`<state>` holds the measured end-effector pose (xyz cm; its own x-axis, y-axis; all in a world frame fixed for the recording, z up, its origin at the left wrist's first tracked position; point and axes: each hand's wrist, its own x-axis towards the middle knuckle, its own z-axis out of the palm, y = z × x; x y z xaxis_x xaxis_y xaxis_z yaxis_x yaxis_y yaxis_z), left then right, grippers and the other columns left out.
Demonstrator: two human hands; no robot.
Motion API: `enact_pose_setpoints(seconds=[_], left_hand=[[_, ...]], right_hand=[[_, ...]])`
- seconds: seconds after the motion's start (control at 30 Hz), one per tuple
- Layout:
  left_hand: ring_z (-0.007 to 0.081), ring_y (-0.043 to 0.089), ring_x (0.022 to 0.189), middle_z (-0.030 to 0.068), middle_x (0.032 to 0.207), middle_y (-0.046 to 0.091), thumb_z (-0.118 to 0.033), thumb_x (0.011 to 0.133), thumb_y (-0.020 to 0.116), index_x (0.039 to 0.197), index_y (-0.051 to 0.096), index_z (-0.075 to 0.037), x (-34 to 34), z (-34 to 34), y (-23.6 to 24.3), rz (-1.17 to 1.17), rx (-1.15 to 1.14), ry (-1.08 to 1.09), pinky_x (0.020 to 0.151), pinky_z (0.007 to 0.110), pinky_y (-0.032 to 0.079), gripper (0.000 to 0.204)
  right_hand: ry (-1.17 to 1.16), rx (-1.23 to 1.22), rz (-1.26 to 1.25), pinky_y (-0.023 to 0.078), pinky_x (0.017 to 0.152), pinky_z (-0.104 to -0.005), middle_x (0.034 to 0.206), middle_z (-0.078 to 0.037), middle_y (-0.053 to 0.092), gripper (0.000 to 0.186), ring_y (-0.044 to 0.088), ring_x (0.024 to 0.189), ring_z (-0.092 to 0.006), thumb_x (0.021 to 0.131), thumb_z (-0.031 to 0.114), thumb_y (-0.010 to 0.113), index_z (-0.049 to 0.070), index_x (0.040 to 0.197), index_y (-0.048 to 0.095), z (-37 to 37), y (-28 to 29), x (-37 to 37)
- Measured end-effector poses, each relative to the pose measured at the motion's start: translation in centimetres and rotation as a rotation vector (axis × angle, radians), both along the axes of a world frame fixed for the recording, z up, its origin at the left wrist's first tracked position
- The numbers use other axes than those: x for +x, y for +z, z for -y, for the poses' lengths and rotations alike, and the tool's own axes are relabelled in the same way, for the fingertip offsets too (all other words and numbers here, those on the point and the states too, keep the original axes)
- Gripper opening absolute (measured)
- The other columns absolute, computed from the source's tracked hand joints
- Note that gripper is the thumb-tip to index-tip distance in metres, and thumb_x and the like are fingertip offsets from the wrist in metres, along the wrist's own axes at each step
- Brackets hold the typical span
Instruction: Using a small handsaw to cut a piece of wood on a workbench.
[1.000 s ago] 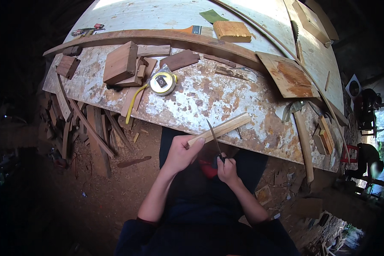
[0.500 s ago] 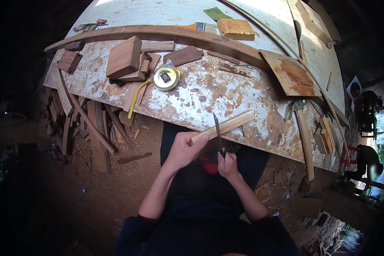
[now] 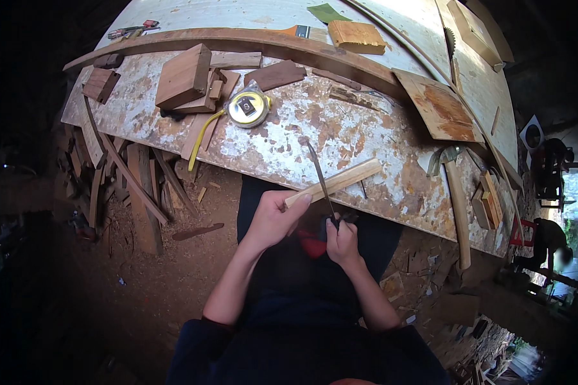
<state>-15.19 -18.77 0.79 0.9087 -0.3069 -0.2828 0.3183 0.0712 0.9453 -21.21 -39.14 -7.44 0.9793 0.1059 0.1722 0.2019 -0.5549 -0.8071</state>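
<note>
My left hand [image 3: 273, 217] is closed around the near end of a pale wooden strip [image 3: 350, 179]. The strip slants up to the right, its far end over the front edge of the workbench [image 3: 270, 154]. In my right hand [image 3: 342, 242] is the black handle of a knife [image 3: 318, 168]. Its long, narrow blade points up and to the left, crossing the strip just past my left fingers. Whether the blade is biting into the wood, I cannot tell. A yellow tape measure [image 3: 248, 108], partly pulled out, lies on the bench beyond my left hand.
Wood blocks [image 3: 185, 77] stand at the bench's left. A long curved beam [image 3: 237, 40] spans its middle. A hammer [image 3: 455, 199] overhangs the front edge at right, by a small block [image 3: 488, 200]. Offcuts [image 3: 141, 192] lean below the bench at left. A person [image 3: 549, 247] is far right.
The knife blade has tilted further left across the strip, its tip moving up and leftward. Both hands have shifted only slightly, still gripping the strip and the knife.
</note>
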Motion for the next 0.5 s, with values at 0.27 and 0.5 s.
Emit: enact_pose_setpoints(seconds=[0.27, 0.5], left_hand=[[0.0042, 0.044, 0.045, -0.003, 0.053, 0.049, -0.024, 0.106, 0.057, 0.073, 0.061, -0.003, 0.2, 0.1, -0.1, -0.028, 0.021, -0.018, 0.042, 0.023, 0.032, 0.039], [0.0028, 0.043, 0.043, -0.0044, 0.051, 0.048, -0.026, 0.106, 0.058, 0.077, 0.065, -0.002, 0.6, 0.2, -0.4, -0.022, 0.022, -0.027, 0.041, 0.023, 0.031, 0.038]], right_hand=[[-0.019, -0.01, -0.012, 0.051, 0.058, -0.0494, 0.069, -0.022, 0.063, 0.012, 0.065, 0.064, -0.0433, 0.094, 0.005, 0.06, -0.005, 0.088, 0.062, 0.4, -0.6, -0.1], [0.01, -0.009, -0.009, 0.05, 0.056, -0.0486, 0.07, -0.024, 0.064, 0.017, 0.064, 0.061, -0.0432, 0.093, 0.006, 0.062, -0.005, 0.08, 0.059, 1.0, -5.7, -1.2]])
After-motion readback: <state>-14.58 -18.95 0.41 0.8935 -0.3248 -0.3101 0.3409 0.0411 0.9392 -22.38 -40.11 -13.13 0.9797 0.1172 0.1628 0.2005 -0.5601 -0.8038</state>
